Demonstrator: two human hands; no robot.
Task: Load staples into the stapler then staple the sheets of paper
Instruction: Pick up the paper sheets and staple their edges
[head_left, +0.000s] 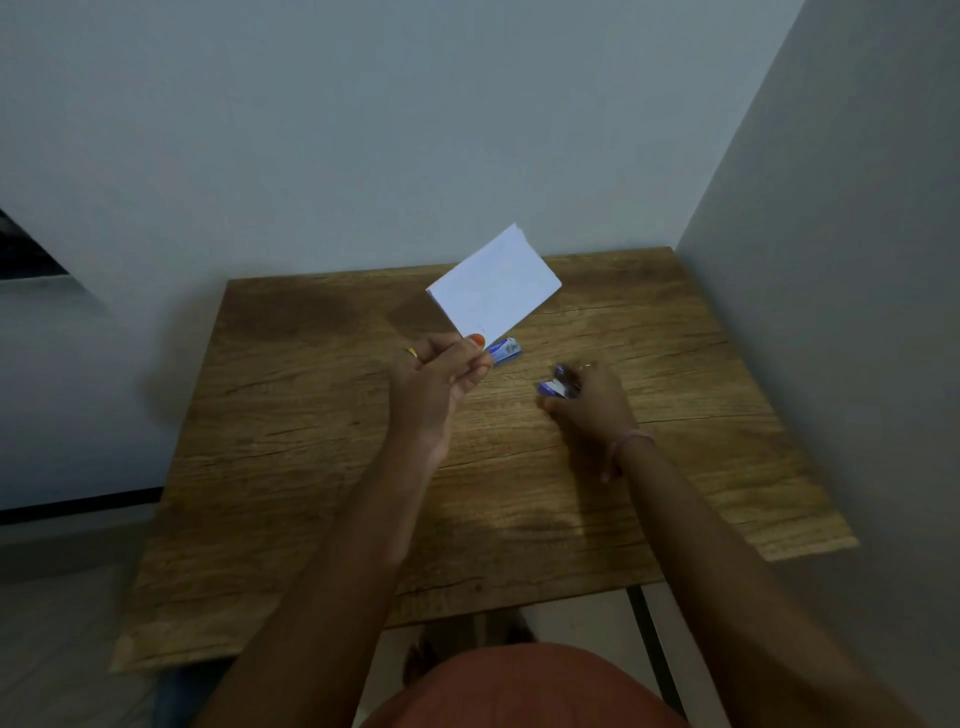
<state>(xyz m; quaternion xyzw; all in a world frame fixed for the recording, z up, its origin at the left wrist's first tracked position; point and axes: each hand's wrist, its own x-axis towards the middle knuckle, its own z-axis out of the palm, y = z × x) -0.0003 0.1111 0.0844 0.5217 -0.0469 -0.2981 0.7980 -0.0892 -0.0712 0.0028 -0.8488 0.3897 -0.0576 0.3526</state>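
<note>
The counter (322, 467) is a wooden board with brown grain and some dark cracks across it. It stands in a corner, with its far edge and its right edge against the walls. A dark metal leg shows under its near right part. A small blue and white box (506, 351) lies flat on the counter, near the middle of the far half.

The sheets of paper (496, 287) are plain white. The table (311, 415) is brown with a darker wood-grain pattern. The stapler (557, 385) is blue with a silvery part. The small staple box (506, 350) is blue and white. One thumbnail (477, 341) is orange. A wrist band (631, 441) is pale pink. The walls (363, 130) are grey-white.
</note>
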